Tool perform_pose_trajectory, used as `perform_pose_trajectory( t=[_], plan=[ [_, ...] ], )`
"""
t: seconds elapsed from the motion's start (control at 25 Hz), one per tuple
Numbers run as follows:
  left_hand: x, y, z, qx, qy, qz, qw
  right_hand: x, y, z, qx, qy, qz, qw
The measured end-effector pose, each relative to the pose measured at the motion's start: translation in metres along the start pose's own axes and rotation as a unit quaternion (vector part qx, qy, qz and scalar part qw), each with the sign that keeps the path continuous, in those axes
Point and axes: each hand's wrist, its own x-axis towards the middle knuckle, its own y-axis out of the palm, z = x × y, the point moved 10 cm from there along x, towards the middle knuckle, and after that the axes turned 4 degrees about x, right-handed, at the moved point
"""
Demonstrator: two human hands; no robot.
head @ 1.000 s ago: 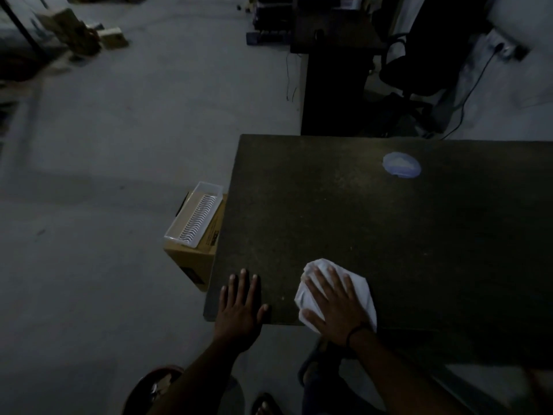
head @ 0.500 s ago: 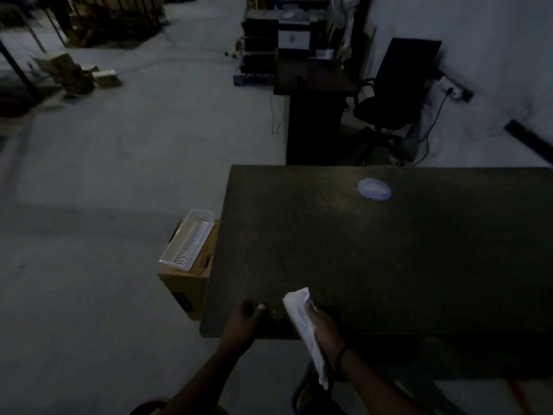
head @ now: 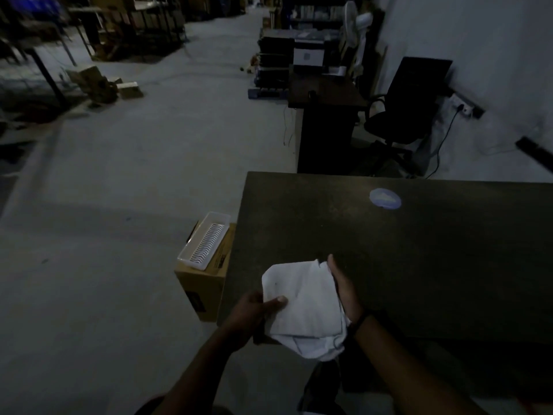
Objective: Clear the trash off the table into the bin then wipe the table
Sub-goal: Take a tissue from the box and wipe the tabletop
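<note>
You hold the white cloth (head: 305,307) over the table's (head: 419,265) near left corner, your left hand (head: 254,313) pinching its left edge, thumb on top, while your right hand (head: 344,292) grips its right side, fingers hidden behind it.

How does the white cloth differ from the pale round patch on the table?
The white cloth is large and crumpled, held by the left hand and right hand; the pale round patch is small and flat, lying untouched on the table. The cloth's outline is irregular, the patch's oval. Both are pale.
</note>
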Motion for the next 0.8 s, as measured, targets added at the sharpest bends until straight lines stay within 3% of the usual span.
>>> perform_pose_trajectory(
  t=[0.12, 0.2, 0.36, 0.6, 0.8],
  plan=[
    [-0.013, -0.013, -0.014, -0.005, 0.031, -0.019, 0.999, -0.005, 0.016, -0.013, -0.031, 0.084, 0.078, 0.993],
    [-0.014, -0.023, -0.015, -0.020, 0.040, -0.014, 0.999, -0.001, 0.014, -0.021, -0.113, 0.103, 0.118, 0.981],
    [-0.011, -0.041, -0.023, -0.065, 0.054, -0.004, 0.996, 0.003, 0.015, -0.009, -0.121, 0.046, 0.141, 0.982],
    [-0.011, -0.054, -0.037, -0.041, 0.068, 0.043, 0.996, 0.010, 0.016, 0.005, -0.150, -0.004, 0.127, 0.981],
    [-0.030, -0.049, -0.055, 0.047, 0.168, 0.103, 0.979, 0.012, 0.025, 0.010, -0.115, -0.049, 0.176, 0.976]
  ],
)
